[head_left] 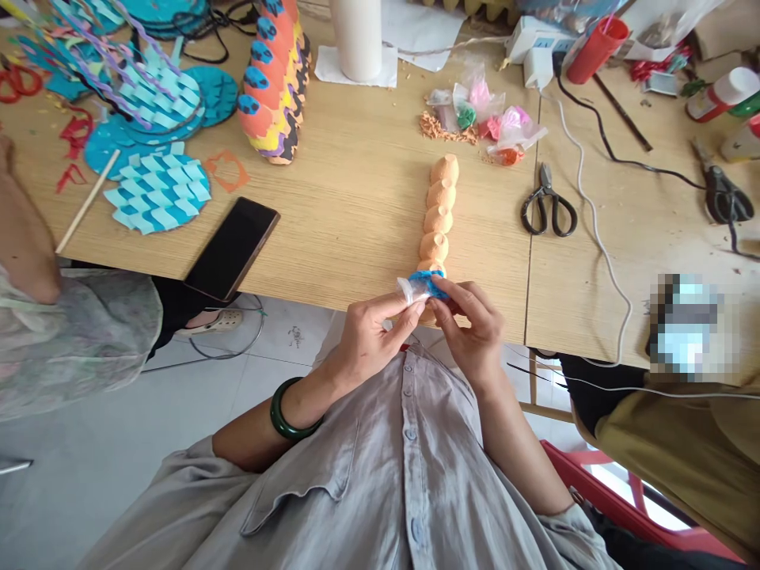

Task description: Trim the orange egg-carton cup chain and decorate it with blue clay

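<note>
Both of my hands meet at the table's front edge, around a small clear plastic bag (416, 290) with blue material (436, 279) at its right end. My left hand (373, 336) pinches the bag between thumb and fingers. At the blue end, my right hand (472, 328) has its thumb and fingers closed on the blue material. Just beyond my fingers lies a long orange segmented piece (438, 210), pointing away from me, with small round marks on its bumps. Its near end is partly hidden by the bag and my hands.
Black-handled scissors (547, 207) and a white cable (585, 170) lie to the right. Small bags of coloured material (490, 115) sit farther back. On the left are a phone (233, 247), blue woven pieces (160, 190) and a person's arm (24, 229). An orange patterned object (273, 87) stands behind.
</note>
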Tool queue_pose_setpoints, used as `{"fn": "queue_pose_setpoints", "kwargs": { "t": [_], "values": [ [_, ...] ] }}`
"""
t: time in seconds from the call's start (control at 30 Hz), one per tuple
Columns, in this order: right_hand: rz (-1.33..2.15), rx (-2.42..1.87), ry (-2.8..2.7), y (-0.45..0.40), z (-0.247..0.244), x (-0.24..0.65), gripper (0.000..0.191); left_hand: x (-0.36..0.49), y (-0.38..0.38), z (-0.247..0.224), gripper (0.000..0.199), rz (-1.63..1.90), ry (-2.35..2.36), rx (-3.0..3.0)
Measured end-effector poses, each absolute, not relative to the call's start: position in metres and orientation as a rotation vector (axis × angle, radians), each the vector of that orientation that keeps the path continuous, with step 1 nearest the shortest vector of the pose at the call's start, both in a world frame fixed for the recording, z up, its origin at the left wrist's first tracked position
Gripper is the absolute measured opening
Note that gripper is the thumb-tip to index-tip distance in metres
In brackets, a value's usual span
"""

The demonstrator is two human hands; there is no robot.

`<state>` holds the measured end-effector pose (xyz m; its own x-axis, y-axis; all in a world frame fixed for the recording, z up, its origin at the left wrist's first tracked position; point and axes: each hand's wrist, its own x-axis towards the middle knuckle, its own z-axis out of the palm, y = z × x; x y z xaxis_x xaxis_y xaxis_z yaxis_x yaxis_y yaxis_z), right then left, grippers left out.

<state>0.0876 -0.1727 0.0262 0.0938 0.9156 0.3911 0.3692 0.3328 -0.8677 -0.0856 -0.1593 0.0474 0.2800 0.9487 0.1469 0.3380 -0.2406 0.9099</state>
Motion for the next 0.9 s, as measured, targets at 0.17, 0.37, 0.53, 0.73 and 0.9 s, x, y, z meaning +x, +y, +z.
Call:
{"fn": "queue_pose_setpoints", "kwargs": {
  "t": [0.17, 0.37, 0.53, 0.73, 0.9],
  "values": [
    [0.964, -1.170, -1.147, -0.1688, 0.0212, 0.0840, 0.014, -0.0854, -0.1593, 0.0472, 0.030, 0.962, 1.123, 1.664],
    [1.236, -1.063, -0.827, -0.1644, 0.0257, 0.0851, 0.017, -0.0820, -0.1598, 0.0457, 0.035, 0.912, 1.026, 1.324],
    [0.954, -1.223, -1.114, -0.1699, 0.0306, 0.0906, 0.020, -0.0794, -0.1592, 0.0452, 0.034, 0.935, 1.063, 1.262],
    [0.901, -1.232, -1.278, -0.1710, 0.0233, 0.0902, 0.015, -0.0840, -0.1590, 0.0462, 0.032, 0.932, 1.126, 1.448],
    [0.971, -1.216, -1.133, -0.1696, 0.0213, 0.0846, 0.015, -0.0830, -0.1578, 0.0467, 0.033, 0.906, 1.106, 1.227]
  ]
}}
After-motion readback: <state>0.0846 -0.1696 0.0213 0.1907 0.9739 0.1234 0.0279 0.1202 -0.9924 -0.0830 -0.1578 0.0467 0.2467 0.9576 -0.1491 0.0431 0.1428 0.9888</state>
